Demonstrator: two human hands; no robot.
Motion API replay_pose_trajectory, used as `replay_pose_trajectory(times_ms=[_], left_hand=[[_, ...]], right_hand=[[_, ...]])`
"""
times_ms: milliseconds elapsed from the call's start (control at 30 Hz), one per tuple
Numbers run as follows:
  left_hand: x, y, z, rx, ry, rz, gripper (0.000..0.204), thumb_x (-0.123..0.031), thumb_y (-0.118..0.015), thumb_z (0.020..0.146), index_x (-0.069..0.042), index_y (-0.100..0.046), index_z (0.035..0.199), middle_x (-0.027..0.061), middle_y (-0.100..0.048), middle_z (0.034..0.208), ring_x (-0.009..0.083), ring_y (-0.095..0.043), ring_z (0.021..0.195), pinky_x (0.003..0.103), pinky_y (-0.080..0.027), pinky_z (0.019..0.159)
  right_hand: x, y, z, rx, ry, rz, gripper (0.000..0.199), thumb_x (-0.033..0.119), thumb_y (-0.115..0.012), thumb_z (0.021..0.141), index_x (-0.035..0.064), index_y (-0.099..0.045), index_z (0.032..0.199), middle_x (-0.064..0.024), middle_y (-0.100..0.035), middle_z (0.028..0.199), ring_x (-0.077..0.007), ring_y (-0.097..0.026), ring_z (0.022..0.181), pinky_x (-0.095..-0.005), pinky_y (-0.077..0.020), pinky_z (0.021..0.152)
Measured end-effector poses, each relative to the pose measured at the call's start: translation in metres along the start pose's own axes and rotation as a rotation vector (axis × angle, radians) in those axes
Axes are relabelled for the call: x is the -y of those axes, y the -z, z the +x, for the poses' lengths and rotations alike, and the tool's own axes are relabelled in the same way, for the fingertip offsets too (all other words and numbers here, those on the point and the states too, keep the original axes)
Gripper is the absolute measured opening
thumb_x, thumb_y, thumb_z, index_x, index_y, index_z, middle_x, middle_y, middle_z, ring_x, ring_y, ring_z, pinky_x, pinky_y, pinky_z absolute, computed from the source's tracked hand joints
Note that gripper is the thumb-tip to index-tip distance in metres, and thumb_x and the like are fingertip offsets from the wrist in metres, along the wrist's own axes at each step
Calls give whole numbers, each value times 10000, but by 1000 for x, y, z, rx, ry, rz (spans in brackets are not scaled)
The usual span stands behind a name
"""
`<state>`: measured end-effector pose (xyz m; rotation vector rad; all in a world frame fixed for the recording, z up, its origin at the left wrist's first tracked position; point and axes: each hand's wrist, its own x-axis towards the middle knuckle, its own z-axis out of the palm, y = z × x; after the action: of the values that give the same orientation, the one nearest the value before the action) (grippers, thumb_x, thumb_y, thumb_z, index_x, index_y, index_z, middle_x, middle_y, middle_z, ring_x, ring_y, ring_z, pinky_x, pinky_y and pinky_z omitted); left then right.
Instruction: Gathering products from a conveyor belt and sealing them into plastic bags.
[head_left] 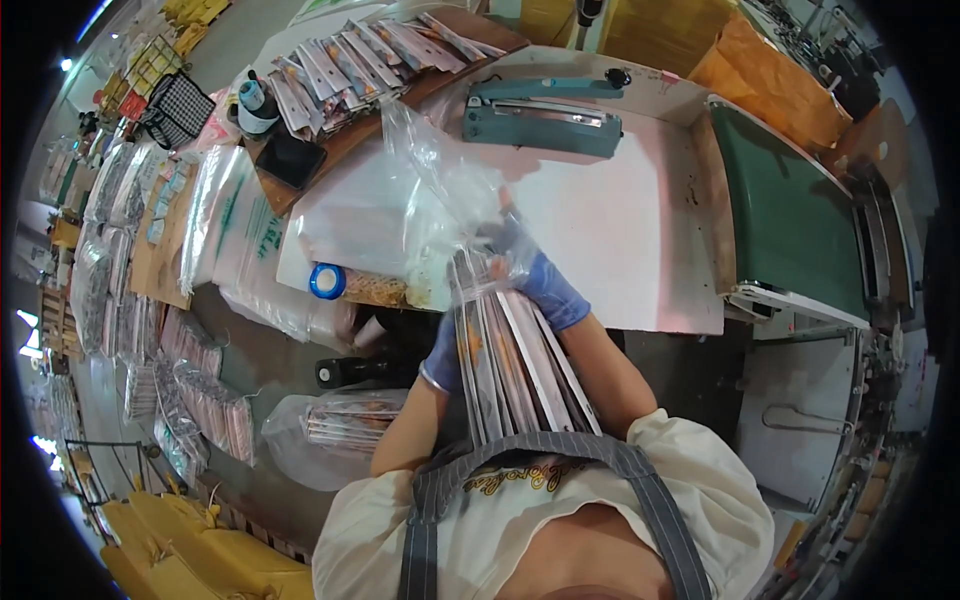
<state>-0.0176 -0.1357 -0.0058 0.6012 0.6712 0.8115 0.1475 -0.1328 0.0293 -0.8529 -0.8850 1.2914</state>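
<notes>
One bundle of flat printed packets [515, 365], which I view by remote feed, lies nearest, btw. the hands, lower end at the striped apron [620, 455]. I'd judge it fairly heavy en masse, stiff lengthwise, slippery where filmed; best hold: both long sides, squeezed evenly. L hand [446, 358] is along the bundle's left side, fingers mostly hidden; can't tell their grip. R hand [553, 289] is at the far end, thumb & index apart w/ clear plastic bag [440, 178] about them; pinch unclear. Beyond: blue tape roll [327, 281], then teal impulse sealer [542, 122].
</notes>
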Motion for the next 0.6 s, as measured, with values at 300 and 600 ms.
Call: replay_pose_trajectory(times_ms=[300,600], left_hand=[[188,-37,125,1002,-164,780,336,-167,-434,913,-3,-457,1205,127,-535,1102,207,-548,919,307,-454,866],[270,-206,87,1503,-22,490,344,-204,-442,906,-11,-471,1190,131,-547,1078,205,-558,880,304,-476,797]], right_hand=[[-37,65,-126,-326,7,-713,897,263,-722,720,21,-166,1380,-164,-296,1362,-252,-306,1244,-354,-225,1056],[83,9,-41,-410,451,-452,986,384,-708,702,13,-112,1395,-167,-167,1434,-239,-152,1329,-332,-139,1079]])
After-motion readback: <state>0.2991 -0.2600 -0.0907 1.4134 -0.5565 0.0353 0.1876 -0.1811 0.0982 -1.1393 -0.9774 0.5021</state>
